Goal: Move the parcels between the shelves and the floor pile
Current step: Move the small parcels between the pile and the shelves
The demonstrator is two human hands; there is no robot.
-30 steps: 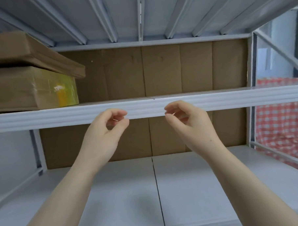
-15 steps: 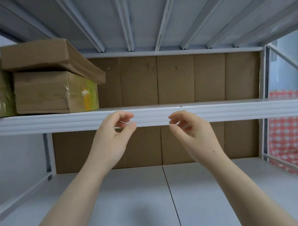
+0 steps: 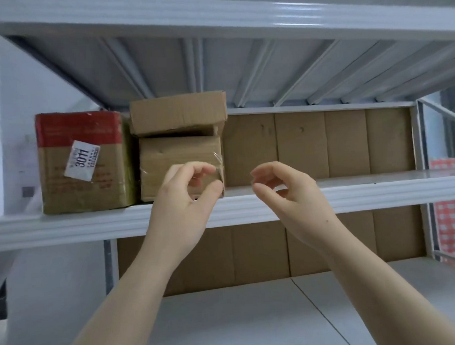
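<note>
Hovering empty and loosely curled, left hand and right hand face the taped brown cardboard box: stiff, likely light; grip its sides.

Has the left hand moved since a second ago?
Yes: the left hand went left and up against the shelf edge, its fingers now in front of the taped cardboard box.

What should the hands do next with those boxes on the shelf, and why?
Probably reach up to the flat box and take it by its sides. The left hand and right hand hold nothing, and the flat box lies on top of the taped box, so it likely has to come off first.
</note>
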